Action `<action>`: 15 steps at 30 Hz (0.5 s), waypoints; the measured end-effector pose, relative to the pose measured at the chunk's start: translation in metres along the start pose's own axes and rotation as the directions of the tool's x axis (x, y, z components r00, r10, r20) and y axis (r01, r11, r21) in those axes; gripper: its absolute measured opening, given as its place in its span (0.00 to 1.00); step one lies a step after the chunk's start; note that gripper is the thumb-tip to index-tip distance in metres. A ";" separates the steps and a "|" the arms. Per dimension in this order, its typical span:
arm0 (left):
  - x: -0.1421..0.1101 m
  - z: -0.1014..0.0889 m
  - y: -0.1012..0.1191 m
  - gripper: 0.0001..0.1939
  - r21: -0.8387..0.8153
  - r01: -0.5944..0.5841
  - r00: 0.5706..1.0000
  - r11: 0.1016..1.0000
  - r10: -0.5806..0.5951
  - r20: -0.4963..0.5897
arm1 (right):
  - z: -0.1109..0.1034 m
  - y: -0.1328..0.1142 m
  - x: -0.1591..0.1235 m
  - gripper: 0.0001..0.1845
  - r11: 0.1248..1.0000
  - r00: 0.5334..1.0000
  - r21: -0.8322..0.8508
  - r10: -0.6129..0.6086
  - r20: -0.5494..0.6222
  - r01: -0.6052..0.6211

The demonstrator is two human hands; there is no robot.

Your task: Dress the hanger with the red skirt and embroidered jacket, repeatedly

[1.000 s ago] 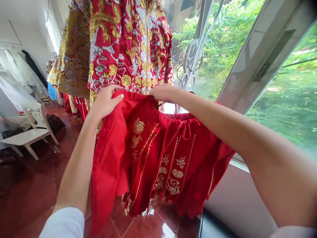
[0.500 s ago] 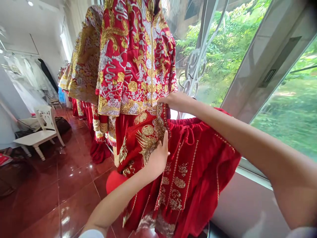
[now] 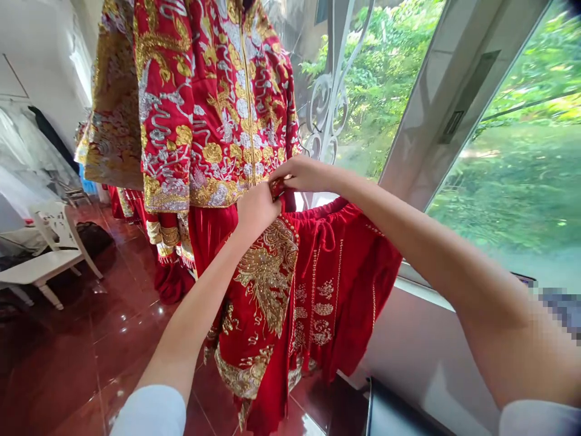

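Note:
My left hand (image 3: 259, 209) and my right hand (image 3: 303, 174) meet at the top of a red garment with gold bird embroidery and a beaded edge (image 3: 272, 284). Both sets of fingers are closed on its upper edge; a small red fold shows between them. A red skirt (image 3: 349, 284) with a gathered waistband and a tied drawstring hangs beside it, below my right forearm. How the two pieces are joined or hung is hidden. Just behind my hands hangs a red jacket (image 3: 222, 103) with dense gold and silver embroidery.
More embroidered garments (image 3: 113, 115) hang to the left. A white chair (image 3: 54, 260) stands on the glossy red tiled floor (image 3: 131, 339). Pale gowns (image 3: 27, 145) hang farther back. A window (image 3: 521, 139) fills the right side, and a dark seat (image 3: 399, 409) is below.
My left hand has moved up from the embroidered front to the garment's top edge beside my right hand. The view has shifted right, and the garment's front now hangs flatter.

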State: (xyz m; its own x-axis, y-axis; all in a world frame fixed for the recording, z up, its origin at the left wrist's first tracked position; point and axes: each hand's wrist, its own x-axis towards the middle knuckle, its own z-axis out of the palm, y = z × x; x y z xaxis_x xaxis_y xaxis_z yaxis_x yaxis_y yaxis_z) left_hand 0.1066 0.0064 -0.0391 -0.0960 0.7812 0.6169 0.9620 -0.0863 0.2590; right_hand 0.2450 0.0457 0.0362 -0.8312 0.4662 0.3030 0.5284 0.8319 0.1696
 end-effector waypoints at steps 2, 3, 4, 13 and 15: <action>-0.002 0.002 -0.003 0.15 0.014 -0.029 0.999 0.999 0.029 -0.026 | -0.008 0.016 -0.024 0.21 0.994 0.980 0.076 0.090 -0.175 -0.078; -0.003 0.002 -0.004 0.15 0.016 -0.040 0.999 0.999 0.040 -0.033 | -0.009 0.027 -0.037 0.20 0.985 0.949 0.087 0.168 -0.265 -0.150; -0.003 0.002 -0.005 0.14 0.014 -0.049 0.998 0.999 0.049 -0.032 | -0.008 0.040 -0.051 0.19 0.967 0.908 0.089 0.254 -0.332 -0.237; 0.038 -0.007 -0.025 0.14 -0.108 -0.069 0.987 0.992 0.083 0.138 | 0.021 0.083 -0.117 0.22 0.779 0.789 0.191 0.614 -0.037 -0.597; 0.045 -0.004 -0.018 0.15 -0.100 -0.062 0.976 0.993 0.081 0.203 | 0.011 0.085 -0.119 0.21 0.799 0.827 0.220 0.554 0.091 -0.560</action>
State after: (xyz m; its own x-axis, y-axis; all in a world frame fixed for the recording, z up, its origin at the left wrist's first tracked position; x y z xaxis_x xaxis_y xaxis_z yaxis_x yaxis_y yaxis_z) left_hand 0.0838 0.0411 -0.0129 0.0362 0.8809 0.4720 0.9356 -0.1958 0.2937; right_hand 0.3873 0.0638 0.0043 -0.4104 0.8742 0.2595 0.8492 0.4701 -0.2408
